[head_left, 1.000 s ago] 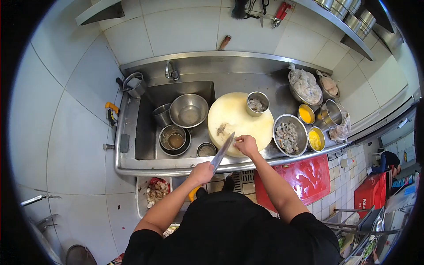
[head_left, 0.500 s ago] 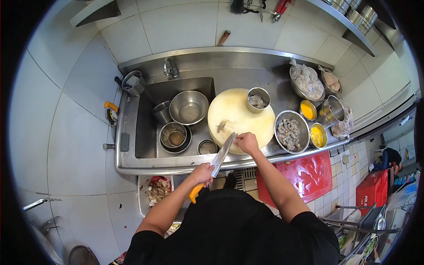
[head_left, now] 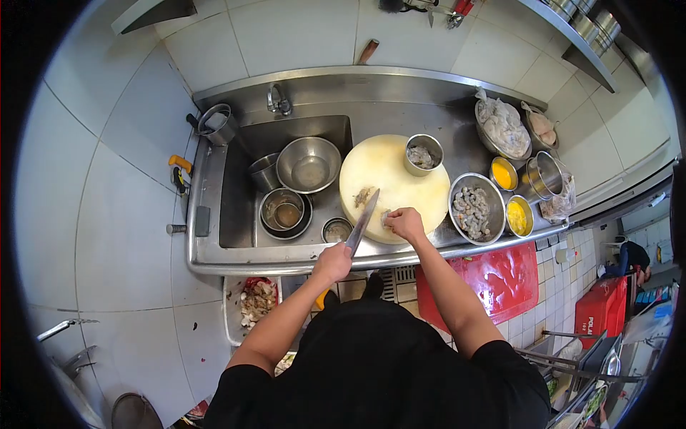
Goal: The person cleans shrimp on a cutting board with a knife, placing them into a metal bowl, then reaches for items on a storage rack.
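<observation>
My left hand (head_left: 333, 263) is wrapped round the handle of a large knife (head_left: 363, 222), whose blade points up over the round cutting board (head_left: 421, 207). Near the board's front edge, my right hand (head_left: 406, 224) pinches a small greyish shrimp piece (head_left: 386, 219), just right of the blade. Small brownish scraps (head_left: 365, 195) lie on the board by the knife tip. A metal cup (head_left: 424, 155) with peeled shrimp stands on the board's far right. To the right of the board is a metal bowl of shrimp (head_left: 473, 211).
The sink at left holds metal bowls (head_left: 309, 165) and pots. At right are two containers of yellow contents (head_left: 504, 174), a bagged bowl (head_left: 502, 126) and stacked metal containers (head_left: 544, 175). Below are a scrap bin (head_left: 234, 314) and a red board (head_left: 486, 282). A person (head_left: 632, 257) is far right.
The knife now stands more upright, with its tip near the scraps. My right hand has shifted slightly right, away from the blade, and the piece in its fingers shows. The view has shifted slightly.
</observation>
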`<state>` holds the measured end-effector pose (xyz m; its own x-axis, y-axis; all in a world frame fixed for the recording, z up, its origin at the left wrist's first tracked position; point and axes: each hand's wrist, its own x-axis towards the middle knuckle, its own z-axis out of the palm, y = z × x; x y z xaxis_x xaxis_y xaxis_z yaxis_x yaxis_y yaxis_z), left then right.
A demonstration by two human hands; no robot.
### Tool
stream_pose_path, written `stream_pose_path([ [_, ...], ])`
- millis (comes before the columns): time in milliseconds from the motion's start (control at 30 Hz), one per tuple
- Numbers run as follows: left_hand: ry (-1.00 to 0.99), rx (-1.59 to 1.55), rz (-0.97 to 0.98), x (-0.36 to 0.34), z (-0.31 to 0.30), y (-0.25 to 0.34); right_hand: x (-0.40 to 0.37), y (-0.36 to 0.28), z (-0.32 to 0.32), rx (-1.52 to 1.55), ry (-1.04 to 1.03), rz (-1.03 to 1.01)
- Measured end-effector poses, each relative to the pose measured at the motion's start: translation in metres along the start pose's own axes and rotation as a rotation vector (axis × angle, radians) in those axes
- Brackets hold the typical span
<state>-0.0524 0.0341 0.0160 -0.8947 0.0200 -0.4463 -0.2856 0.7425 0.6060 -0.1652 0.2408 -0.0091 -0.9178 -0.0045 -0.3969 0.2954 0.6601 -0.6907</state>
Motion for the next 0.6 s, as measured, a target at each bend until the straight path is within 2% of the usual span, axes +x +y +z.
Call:
stream_pose_path([
  [233,-0.088,0.187,0.057,0.002,-0.008,-0.006,-0.008,-0.006,0.003,-0.116,0.074,-0.112],
  [300,0.025,0.163,-0.004,0.005,-0.015,-0.004,-0.013,-0.008,0.009,-0.262,0.145,-0.194],
  [400,0.02,0.145,-0.002,-0.007,-0.027,0.009,-0.01,-0.007,0.013,-0.255,0.135,-0.163],
  [600,-0.114,0.276,0.064,0.003,-0.022,-0.006,-0.001,-0.019,-0.014,0.083,0.15,-0.114],
])
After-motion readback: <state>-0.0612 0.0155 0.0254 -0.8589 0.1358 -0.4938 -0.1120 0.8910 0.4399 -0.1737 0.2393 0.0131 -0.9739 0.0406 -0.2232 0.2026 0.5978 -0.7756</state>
